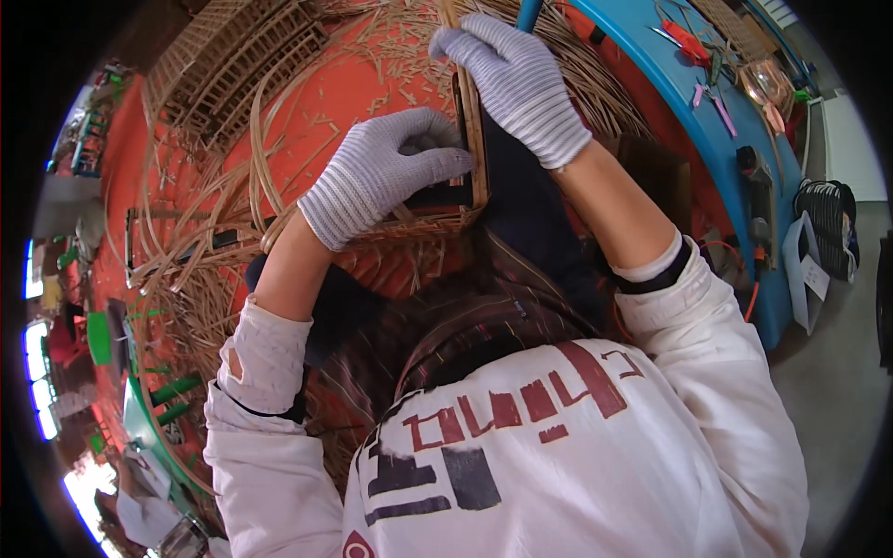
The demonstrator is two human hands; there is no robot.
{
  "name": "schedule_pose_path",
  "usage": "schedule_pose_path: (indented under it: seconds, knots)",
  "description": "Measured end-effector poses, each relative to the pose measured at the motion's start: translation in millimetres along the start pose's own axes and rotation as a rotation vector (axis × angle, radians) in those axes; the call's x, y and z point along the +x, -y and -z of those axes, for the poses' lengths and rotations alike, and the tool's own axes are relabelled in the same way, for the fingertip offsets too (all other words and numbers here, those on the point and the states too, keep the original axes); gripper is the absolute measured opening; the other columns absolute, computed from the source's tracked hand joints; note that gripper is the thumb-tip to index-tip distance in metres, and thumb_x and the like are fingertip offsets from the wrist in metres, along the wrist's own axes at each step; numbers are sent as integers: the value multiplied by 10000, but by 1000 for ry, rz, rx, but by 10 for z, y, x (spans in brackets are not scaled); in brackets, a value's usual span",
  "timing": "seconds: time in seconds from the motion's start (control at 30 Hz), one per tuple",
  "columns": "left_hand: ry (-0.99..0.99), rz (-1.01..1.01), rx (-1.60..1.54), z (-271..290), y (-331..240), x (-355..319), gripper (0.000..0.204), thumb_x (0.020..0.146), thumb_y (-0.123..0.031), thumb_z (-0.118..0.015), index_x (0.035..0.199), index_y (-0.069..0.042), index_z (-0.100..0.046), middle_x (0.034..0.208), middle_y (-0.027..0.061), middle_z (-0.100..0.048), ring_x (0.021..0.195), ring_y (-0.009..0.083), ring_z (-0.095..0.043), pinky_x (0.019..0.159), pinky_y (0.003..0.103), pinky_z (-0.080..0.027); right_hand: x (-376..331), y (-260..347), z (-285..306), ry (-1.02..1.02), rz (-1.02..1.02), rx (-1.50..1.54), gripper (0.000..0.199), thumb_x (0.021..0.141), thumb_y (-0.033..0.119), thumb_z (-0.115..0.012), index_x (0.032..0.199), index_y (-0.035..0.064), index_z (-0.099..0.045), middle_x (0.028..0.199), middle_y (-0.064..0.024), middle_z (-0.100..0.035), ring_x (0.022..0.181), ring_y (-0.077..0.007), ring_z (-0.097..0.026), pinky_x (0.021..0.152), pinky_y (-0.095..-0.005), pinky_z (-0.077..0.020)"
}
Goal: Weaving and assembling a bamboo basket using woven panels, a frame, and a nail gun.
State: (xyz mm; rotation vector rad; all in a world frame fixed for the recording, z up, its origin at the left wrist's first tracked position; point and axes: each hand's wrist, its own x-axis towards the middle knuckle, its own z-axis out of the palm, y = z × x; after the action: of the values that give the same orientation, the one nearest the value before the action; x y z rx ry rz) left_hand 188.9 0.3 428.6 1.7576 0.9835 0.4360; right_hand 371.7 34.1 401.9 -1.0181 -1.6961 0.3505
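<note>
Both my hands wear striped grey-white knit gloves. A wicker-covered frame (477, 139) with dark inner bars rests at my lap, its right side running up and away from me. My right hand (516, 84) is closed over the far part of that side, thumb and fingers around the tan rattan edge. My left hand (391, 172) is curled inside the corner, its thumb reaching to the inner face of the same side. Whatever its fingertips pinch is hidden. Long loose rattan strips (256, 167) arch up from the frame's left part, beside my left wrist.
A slatted wicker panel (233, 70) lies at the far left on the red floor (349, 70), among cane scraps. A bundle of cane (595, 84) lies beyond my right hand. At right, a blue table (665, 102) holds red-handled cutters (684, 42), purple-handled scissors (714, 104) and a power tool (758, 186).
</note>
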Motion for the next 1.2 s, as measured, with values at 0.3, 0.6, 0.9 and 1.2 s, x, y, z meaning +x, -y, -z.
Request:
schedule_pose_path:
  seconds: [0.3,0.6,0.9,1.2]
  knots:
    - [-46,89,6,-24,-8,66,267,872,-281,-678,963,-30,-667,809,-16,-649,732,46,-585,645,219,-466,-59,-227,-78,144,-329,127,325,975,277,-523,831,23,-666,819,-72,-674,801,-187,-641,799,-320,-488]
    - [-99,188,97,-79,1,190,254,875,-262,-684,961,-23,-673,785,14,-656,654,73,-632,575,225,-475,-84,-262,-189,91,-314,77,338,970,268,-517,795,20,-668,759,-76,-669,742,-193,-638,755,-324,-492]
    - [-145,269,-265,-51,101,410,377,796,-288,-776,1020,-3,-676,703,35,-651,610,79,-596,528,233,-478,-30,-348,-180,81,-340,94,335,957,265,-525,769,22,-657,771,-74,-661,730,-200,-615,742,-323,-474]
    - [26,319,-158,163,126,726,479,840,-239,-736,1227,-7,-578,1031,67,-630,783,123,-627,641,257,-550,102,-610,-108,308,-385,133,301,931,278,-553,926,12,-693,900,-65,-682,879,-171,-621,851,-300,-471]
